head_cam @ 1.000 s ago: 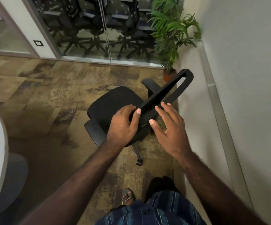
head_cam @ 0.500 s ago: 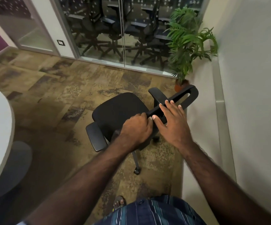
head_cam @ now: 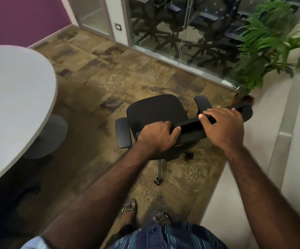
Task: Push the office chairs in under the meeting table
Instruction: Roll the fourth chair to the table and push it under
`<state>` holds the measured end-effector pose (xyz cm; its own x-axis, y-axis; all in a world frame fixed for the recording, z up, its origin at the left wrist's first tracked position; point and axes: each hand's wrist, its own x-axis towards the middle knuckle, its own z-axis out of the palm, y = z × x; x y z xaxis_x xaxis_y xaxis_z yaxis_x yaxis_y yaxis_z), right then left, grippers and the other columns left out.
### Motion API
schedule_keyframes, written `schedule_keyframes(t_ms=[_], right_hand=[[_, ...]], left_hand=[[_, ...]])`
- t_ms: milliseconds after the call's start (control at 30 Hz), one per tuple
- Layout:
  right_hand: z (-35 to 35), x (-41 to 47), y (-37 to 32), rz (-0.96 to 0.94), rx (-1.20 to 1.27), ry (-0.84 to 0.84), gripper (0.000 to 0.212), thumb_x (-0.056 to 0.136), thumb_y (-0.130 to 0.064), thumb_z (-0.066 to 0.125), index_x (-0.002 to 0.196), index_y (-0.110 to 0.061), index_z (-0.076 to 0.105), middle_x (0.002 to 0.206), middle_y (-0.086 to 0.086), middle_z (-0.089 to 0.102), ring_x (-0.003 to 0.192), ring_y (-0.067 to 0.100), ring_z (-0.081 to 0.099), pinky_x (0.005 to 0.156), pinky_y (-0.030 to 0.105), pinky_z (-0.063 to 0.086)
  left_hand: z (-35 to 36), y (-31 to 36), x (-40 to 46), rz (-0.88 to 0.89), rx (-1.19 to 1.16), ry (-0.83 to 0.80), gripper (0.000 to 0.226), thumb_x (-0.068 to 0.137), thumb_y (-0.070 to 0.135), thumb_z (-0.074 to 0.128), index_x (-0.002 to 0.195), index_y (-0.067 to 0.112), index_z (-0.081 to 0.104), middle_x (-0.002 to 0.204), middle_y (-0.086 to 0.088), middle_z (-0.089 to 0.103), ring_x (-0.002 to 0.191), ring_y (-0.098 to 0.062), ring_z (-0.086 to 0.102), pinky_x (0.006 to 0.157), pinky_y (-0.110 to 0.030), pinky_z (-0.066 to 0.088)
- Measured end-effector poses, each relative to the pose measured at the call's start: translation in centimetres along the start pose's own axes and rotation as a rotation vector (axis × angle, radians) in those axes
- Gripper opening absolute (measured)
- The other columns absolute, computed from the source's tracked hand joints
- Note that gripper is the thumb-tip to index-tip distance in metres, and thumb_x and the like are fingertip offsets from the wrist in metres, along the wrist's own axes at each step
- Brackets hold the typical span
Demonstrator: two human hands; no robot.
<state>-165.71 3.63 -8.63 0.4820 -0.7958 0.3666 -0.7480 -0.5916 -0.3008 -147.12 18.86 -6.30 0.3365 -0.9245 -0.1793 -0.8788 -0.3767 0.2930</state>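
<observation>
Both my hands are on the black office chair [head_cam: 157,112], gripping the top edge of its backrest [head_cam: 192,127]. Left hand [head_cam: 157,136] is curled over the near-left end of that top edge, thumb tip pressed on the front face. Right hand [head_cam: 222,126] is wrapped over the far-right part, fingers hooked over the rim, thumb lying along the edge.

The chair stands on the patterned carpet [head_cam: 109,83], seat facing away from me toward the glass partition [head_cam: 172,29]. One armrest [head_cam: 123,133] shows on the left of the seat, the other [head_cam: 202,104] on the right. A caster [head_cam: 157,180] sits on the carpet in front of my feet.

The grey meeting table [head_cam: 14,97] is off to the left, its rounded edge well apart from the chair, with its grey pedestal base [head_cam: 52,135] showing beneath the edge. The chair isn't under it.

A potted plant [head_cam: 269,49] stands in the far right corner, just beyond the backrest's right end. More dark chairs are visible behind the glass. Purple wall [head_cam: 19,17] at top left. My sandalled feet [head_cam: 128,208] and striped shirt [head_cam: 165,236] are at the bottom.
</observation>
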Motion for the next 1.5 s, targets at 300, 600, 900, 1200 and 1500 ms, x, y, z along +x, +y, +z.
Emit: schedule_keyframes(t_ms=[300,600,900,1200,1500], right_hand=[[-0.4,3.5,2.0,-0.105,-0.111,-0.220,0.055,0.103,-0.072,0.048,0.099,-0.030,0.083,0.102,0.006,0.078,0.113,0.036,0.066,0.121,0.058,0.030],[-0.2,1.9,-1.1,-0.095,-0.182,-0.202,0.065,0.103,-0.072,0.039,0.097,-0.024,0.082,0.099,0.011,0.078,0.105,0.039,0.066,0.116,0.061,0.034],[1.2,-1.7,-6.2,-0.011,-0.165,-0.075,0.060,0.105,-0.066,0.048,0.092,-0.018,0.082,0.090,0.013,0.077,0.097,0.041,0.067,0.117,0.064,0.035],[1.7,-3.2,-9.2,-0.031,-0.143,-0.111,0.057,0.107,-0.065,0.048,0.093,-0.021,0.081,0.089,0.007,0.076,0.099,0.037,0.066,0.120,0.065,0.031],[2.5,-3.8,-13.2,-0.146,-0.079,-0.168,0.057,0.107,-0.068,0.046,0.095,-0.024,0.081,0.094,0.002,0.076,0.105,0.032,0.065,0.123,0.062,0.027]], left_hand=[[0.3,-0.2,0.4,-0.092,-0.002,0.023,0.061,0.104,0.066,0.033,0.123,0.021,0.069,0.110,-0.004,0.074,0.099,-0.026,0.070,0.085,-0.043,0.059],[-0.9,-3.0,-0.5,-0.033,0.032,0.035,0.052,0.110,0.055,0.036,0.121,0.019,0.071,0.114,-0.004,0.074,0.102,-0.025,0.070,0.090,-0.046,0.059],[-1.5,-8.0,-2.2,-0.016,0.086,0.098,0.052,0.109,0.055,0.041,0.107,0.015,0.074,0.103,-0.007,0.074,0.096,-0.029,0.070,0.071,-0.037,0.040],[-1.3,-10.7,-5.3,-0.040,0.085,0.148,0.053,0.108,0.058,0.041,0.106,0.016,0.075,0.099,-0.007,0.075,0.092,-0.029,0.070,0.070,-0.036,0.040],[-1.0,-13.4,-9.9,-0.153,0.044,0.194,0.051,0.108,0.056,0.042,0.104,0.016,0.075,0.093,-0.005,0.073,0.087,-0.026,0.070,0.067,-0.036,0.042]])
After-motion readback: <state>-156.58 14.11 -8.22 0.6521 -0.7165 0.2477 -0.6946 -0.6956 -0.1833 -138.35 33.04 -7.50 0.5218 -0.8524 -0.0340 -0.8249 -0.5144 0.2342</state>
